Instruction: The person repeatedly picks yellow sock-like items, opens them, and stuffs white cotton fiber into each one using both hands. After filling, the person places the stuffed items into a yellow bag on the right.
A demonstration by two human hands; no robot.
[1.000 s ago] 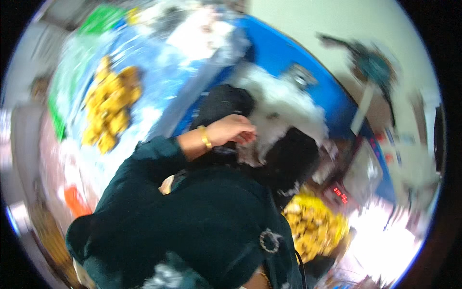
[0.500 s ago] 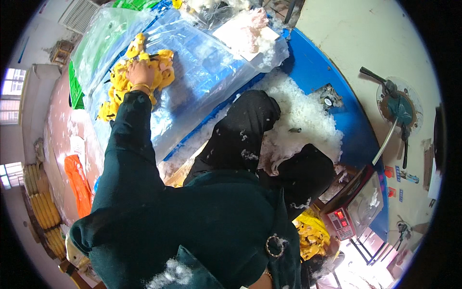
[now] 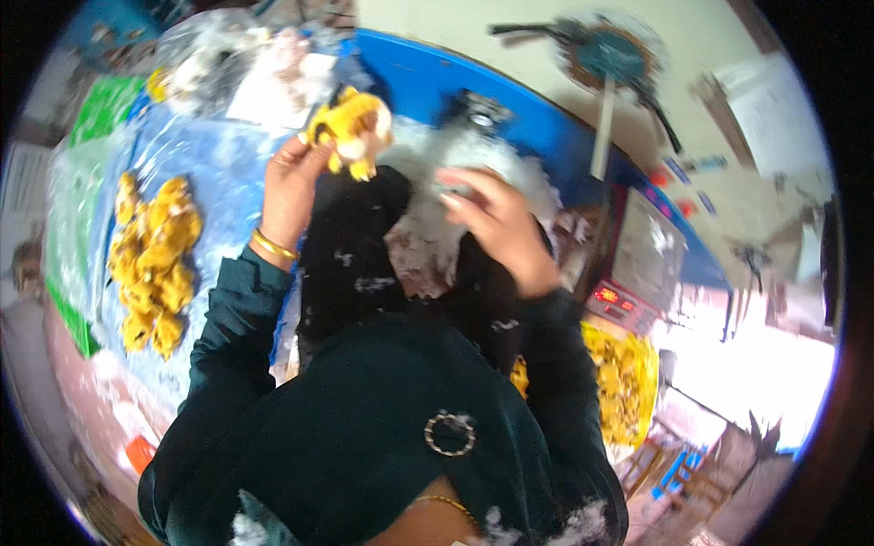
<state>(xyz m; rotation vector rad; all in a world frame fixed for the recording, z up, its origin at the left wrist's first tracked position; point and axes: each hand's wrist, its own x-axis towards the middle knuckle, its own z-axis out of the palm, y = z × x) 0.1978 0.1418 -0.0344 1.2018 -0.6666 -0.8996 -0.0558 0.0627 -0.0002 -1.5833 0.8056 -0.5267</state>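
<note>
A small yellow plush toy [image 3: 349, 123] with a pale patch is raised over the near side of the blue table. My left hand [image 3: 294, 173] is closed on its lower left edge, thumb and fingers pinching it. To the right, my right hand [image 3: 503, 227] hovers above the white stuffing [image 3: 428, 150], blurred, its fingers bent together. Something small and dark shows between those fingertips, too smeared to name. A pile of yellow plush toys [image 3: 155, 264] lies at the left on a clear plastic sheet [image 3: 218, 173].
A red scale [image 3: 619, 308] with a lit display stands at the right. Below it a yellow bag [image 3: 619, 382] holds more yellow pieces. Stuffing in clear plastic [image 3: 214, 73] lies at the back left. A round green device with black handles [image 3: 619, 53] is on the far right.
My left hand has left the pile and now holds a plush toy in front of me. My right hand has come into view over the stuffing. The view has turned toward the right.
</note>
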